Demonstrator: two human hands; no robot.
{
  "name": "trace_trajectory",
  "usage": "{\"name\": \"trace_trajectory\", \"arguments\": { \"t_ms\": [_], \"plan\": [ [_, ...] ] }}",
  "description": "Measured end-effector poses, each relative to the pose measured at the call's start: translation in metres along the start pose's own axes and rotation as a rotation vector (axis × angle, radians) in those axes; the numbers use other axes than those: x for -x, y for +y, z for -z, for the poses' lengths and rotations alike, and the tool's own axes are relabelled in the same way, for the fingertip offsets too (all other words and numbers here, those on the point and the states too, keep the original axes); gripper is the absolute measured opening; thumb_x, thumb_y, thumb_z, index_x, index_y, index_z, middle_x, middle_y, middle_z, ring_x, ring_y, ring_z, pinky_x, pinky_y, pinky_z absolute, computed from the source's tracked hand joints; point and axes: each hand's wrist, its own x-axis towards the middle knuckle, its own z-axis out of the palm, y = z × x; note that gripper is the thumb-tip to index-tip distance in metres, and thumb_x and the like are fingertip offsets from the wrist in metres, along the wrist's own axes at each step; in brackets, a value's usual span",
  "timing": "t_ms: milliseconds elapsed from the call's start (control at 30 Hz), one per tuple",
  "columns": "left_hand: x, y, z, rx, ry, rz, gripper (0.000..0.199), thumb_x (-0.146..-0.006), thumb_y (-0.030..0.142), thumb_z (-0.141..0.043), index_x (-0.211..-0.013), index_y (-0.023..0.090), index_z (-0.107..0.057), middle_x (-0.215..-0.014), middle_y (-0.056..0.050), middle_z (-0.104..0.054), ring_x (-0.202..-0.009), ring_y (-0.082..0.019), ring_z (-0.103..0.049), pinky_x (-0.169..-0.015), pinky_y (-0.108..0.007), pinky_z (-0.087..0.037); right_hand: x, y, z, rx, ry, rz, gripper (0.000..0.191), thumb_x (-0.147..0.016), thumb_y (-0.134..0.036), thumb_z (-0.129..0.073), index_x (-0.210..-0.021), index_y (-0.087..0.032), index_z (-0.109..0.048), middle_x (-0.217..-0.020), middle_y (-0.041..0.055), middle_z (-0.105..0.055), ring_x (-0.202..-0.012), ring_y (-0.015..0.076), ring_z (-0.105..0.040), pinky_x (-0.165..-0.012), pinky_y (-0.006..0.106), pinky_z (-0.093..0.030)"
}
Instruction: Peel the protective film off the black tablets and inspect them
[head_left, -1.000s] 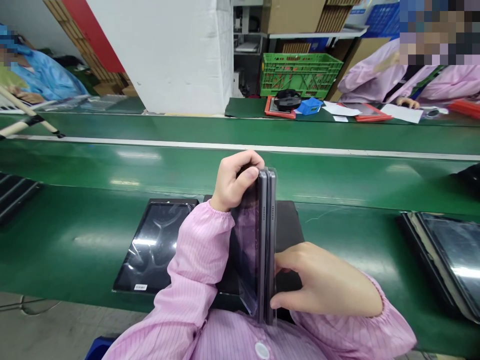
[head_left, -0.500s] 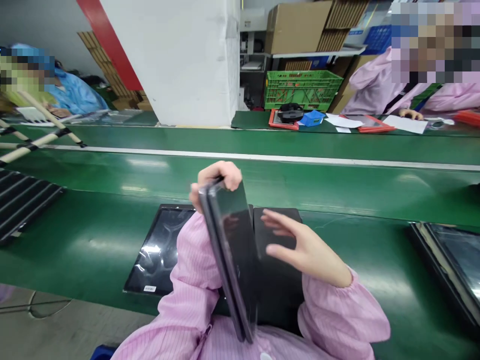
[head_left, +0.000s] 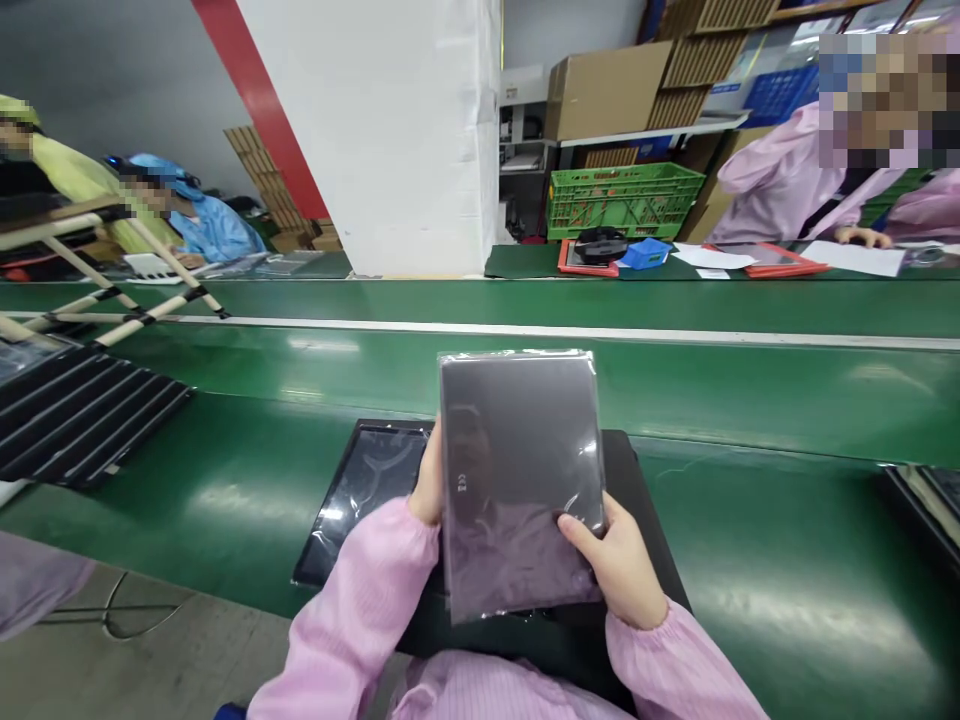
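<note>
Print (head_left: 459,490), unreadable, on bagged tablet (head_left: 520,440) in left hand (head_left: 429,475), right hand (head_left: 616,565)

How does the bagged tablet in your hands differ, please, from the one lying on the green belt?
The held tablet is raised between the left hand and right hand, while the other tablet lies flat on the belt. The held one shows its grey back, the other its glossy black screen. Both are in clear plastic.

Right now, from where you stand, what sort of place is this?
Most likely an electronics factory production line: there is a long green conveyor belt, a plastic-wrapped tablet held up over it, and a co-worker's pink smock across the line.
</note>
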Motion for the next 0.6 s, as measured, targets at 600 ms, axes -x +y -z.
{"name": "trace_trajectory", "arguments": {
  "t_ms": [600],
  "plan": [
    [0.085,-0.039,-0.015,0.502,0.362,0.593,0.055,-0.059,0.020,-0.086,-0.110,0.022,-0.067,-0.109,-0.004,-0.076,-0.106,-0.024,-0.067,-0.101,-0.039,-0.047,-0.024,-0.004,0.022,0.732,0.251,0.269,0.024,-0.090,-0.043,-0.062,-0.081,-0.023,-0.071,-0.086,0.0063,-0.074,-0.080,0.0255,-0.067,-0.076,0.042,-0.054]
  ]
}}
